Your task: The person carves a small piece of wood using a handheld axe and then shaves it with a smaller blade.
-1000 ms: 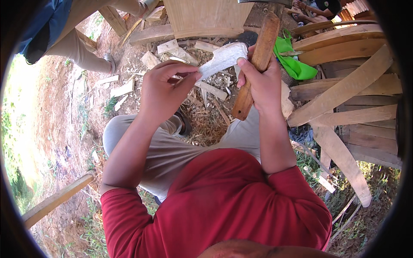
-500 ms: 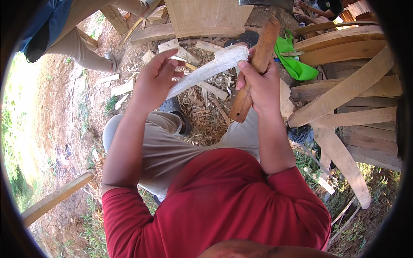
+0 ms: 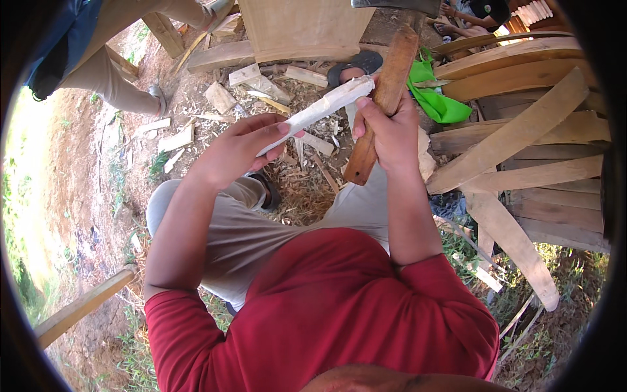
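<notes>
My left hand (image 3: 243,145) is closed on the near end of a pale, rough-hewn wood piece (image 3: 326,104), thumb on top and fingers beneath. The piece slants up to the right, its far end against the thumb and fingertips of my right hand (image 3: 397,134). That right hand grips the brown wooden handle (image 3: 390,78) of an axe-like tool, held nearly upright. Its dark metal head (image 3: 398,5) is cut by the upper edge, so its full shape cannot be made out. A hole shows near the handle's lower end.
Wood offcuts (image 3: 221,98) and shavings litter the ground ahead. A wide board (image 3: 304,26) stands beyond. Curved planks (image 3: 509,140) are stacked at right beside a green bag (image 3: 439,98). Another person's legs (image 3: 124,85) are at upper left; a wooden bar (image 3: 85,306) lies at lower left.
My left hand's fingers have closed on the near end of the wood piece. The piece has turned, now showing a narrower side. The axe-like tool stays in my right hand.
</notes>
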`<state>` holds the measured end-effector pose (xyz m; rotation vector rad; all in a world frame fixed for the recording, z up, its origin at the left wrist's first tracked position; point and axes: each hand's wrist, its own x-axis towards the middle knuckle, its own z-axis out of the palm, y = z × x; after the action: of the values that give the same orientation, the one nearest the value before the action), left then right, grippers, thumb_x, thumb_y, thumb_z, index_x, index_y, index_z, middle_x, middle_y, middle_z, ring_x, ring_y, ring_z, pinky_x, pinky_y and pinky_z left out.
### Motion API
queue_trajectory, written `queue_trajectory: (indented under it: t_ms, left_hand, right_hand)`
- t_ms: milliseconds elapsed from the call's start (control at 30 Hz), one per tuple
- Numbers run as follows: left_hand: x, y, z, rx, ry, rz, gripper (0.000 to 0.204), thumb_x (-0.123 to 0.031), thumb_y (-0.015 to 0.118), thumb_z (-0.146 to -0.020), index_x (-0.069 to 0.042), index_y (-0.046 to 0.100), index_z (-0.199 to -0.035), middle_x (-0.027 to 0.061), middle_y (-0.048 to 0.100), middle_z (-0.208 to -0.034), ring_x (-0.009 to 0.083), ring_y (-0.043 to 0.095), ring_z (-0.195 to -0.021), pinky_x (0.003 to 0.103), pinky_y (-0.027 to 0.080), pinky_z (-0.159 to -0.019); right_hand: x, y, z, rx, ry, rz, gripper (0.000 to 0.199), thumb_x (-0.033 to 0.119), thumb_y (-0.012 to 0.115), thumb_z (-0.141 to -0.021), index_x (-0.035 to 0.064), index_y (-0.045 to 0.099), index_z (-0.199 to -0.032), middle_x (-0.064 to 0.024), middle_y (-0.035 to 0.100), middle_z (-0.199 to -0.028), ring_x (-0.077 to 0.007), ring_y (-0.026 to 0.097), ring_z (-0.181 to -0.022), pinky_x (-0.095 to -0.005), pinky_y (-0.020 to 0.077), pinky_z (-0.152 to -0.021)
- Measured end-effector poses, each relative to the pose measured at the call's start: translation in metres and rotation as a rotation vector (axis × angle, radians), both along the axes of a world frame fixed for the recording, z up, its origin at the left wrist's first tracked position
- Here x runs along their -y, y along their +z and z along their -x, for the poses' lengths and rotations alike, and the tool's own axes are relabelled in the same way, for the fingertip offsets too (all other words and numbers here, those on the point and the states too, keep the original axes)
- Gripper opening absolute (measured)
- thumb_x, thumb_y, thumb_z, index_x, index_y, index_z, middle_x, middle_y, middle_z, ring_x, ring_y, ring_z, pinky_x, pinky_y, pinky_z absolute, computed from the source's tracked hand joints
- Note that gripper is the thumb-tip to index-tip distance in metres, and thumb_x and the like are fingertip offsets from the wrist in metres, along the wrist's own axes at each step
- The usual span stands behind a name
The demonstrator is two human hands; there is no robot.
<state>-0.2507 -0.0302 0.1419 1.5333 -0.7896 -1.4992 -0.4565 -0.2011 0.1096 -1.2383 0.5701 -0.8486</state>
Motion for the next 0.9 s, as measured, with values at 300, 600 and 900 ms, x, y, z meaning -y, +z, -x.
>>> queue_trajectory:
  t_ms: [300,600,900]
  left_hand:
    - [0.002,-0.022,0.005,0.07,0.049,0.207,0.03,-0.027,0.06,-0.111,-0.004,0.061,-0.131,-0.0064,0.054,-0.086,0.0035,0.047,-0.076,0.022,0.039,-0.066]
    - [0.003,-0.024,0.003,0.043,0.072,0.188,0.043,-0.035,0.061,-0.11,0.0,0.064,-0.134,0.0025,0.07,-0.104,0.0087,0.06,-0.095,0.027,0.048,-0.084]
    - [0.008,-0.025,0.007,-0.123,-0.006,0.162,0.042,-0.03,0.074,-0.103,0.001,0.07,-0.131,0.0036,0.073,-0.107,0.0092,0.065,-0.099,0.025,0.05,-0.089]
  right_hand:
    - [-0.003,0.003,-0.007,0.135,0.043,-0.02,0.025,0.01,0.066,-0.103,0.0047,0.053,-0.124,-0.0281,0.067,-0.128,-0.0141,0.061,-0.058,-0.0275,0.0531,-0.053]
    - [0.01,-0.003,0.002,0.213,0.213,-0.075,0.035,0.005,0.067,-0.1,0.0072,0.052,-0.132,-0.0325,0.063,-0.135,-0.0133,0.062,-0.06,-0.028,0.0547,-0.055]
    - [0.008,0.005,0.009,-0.029,0.503,0.036,0.049,-0.005,0.075,-0.09,0.0046,0.052,-0.132,-0.0212,0.073,-0.128,-0.0089,0.064,-0.071,-0.0254,0.0531,-0.059]
